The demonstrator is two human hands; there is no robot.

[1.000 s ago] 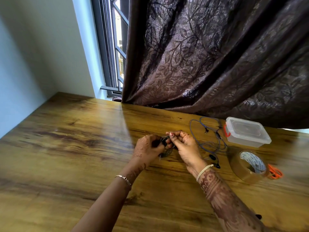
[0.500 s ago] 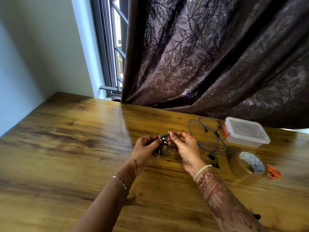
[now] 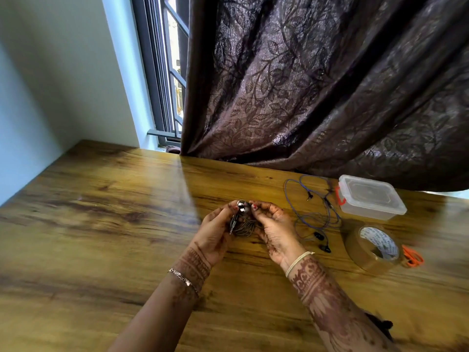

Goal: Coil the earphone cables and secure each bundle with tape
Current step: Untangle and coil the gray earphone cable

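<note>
both hands, left hand (image 3: 215,233) and right hand (image 3: 272,226), pinch a coiled dark earphone bundle (image 3: 242,222) just above the desk (image 3: 101,224). the thin, springy cable will likely uncoil, so grip across the loops. tape roll (image 3: 373,247) lies to the right.

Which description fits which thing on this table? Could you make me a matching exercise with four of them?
Things:
1. coil
2. blue earphones
3. box
4. scissors

Descriptions:
A. lying loose and uncoiled on the table
B. held by the left hand and right hand
C. orange handles, partly hidden behind the tape roll
D. clear plastic, lid on

Pairs: 1-B, 2-A, 3-D, 4-C
</note>
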